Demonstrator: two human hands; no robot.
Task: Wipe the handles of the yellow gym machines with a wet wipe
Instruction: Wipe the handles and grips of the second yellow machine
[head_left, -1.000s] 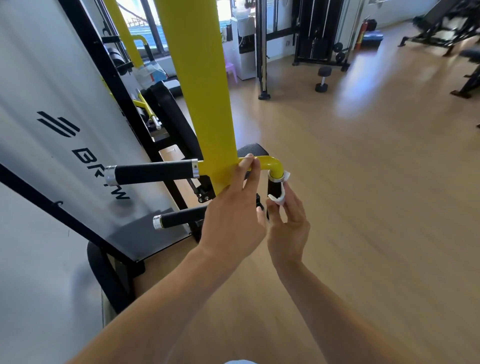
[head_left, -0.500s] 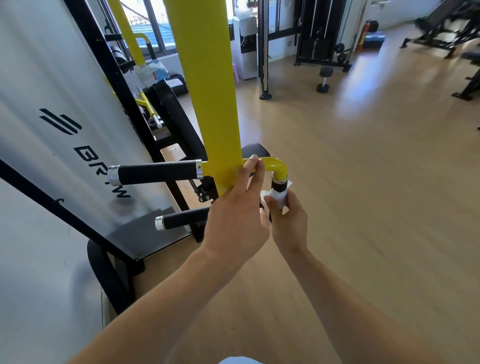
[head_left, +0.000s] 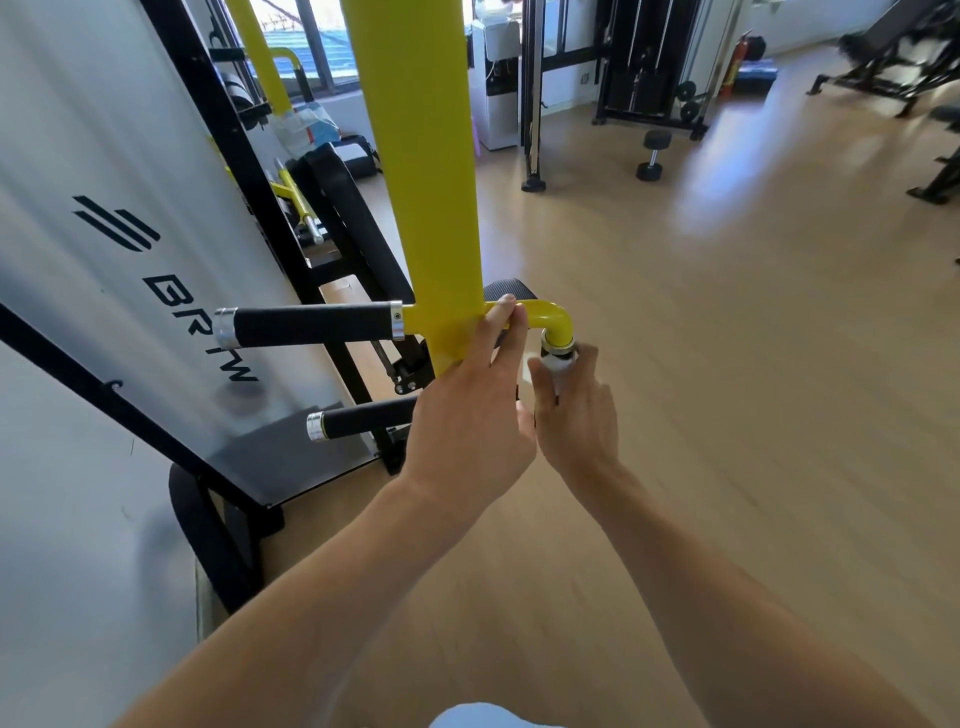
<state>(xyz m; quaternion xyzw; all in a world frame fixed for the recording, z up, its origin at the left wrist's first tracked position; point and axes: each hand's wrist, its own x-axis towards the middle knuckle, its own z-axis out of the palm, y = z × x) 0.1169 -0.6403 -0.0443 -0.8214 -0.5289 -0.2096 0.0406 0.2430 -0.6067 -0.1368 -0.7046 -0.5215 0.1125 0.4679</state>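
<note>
Both hands worked at the end of the yellow machine arm. My left hand (head_left: 470, 415) lay against the yellow upright post (head_left: 415, 156), fingers nearly straight, fingertips (head_left: 506, 306) touching the short yellow bent tube (head_left: 553, 317) that ran from the post to a downward elbow; it held nothing. My right hand (head_left: 574, 410) was curled around the vertical handle (head_left: 557, 347) hanging below that elbow, with the white wet wipe (head_left: 557, 364) pressed between my fingers and the grip. Only a small patch of the wipe showed above my fingers, just under the metal collar at the top of the handle; the rest of the handle was hidden by my hand.

On the other side of the post, a long horizontal black handle (head_left: 311, 326) with silver end caps stuck out to the left. A second, shorter black handle (head_left: 358, 418) lay lower down, partly behind my left wrist. Behind both stood a pale shield panel (head_left: 130, 208) in a black frame, printed with dark lettering.

Further off on the wooden floor (head_left: 727, 364) stood a black dumbbell (head_left: 653, 153) on end, near a black cable machine (head_left: 649, 62). A black padded seat (head_left: 348, 218) lay behind the post
</note>
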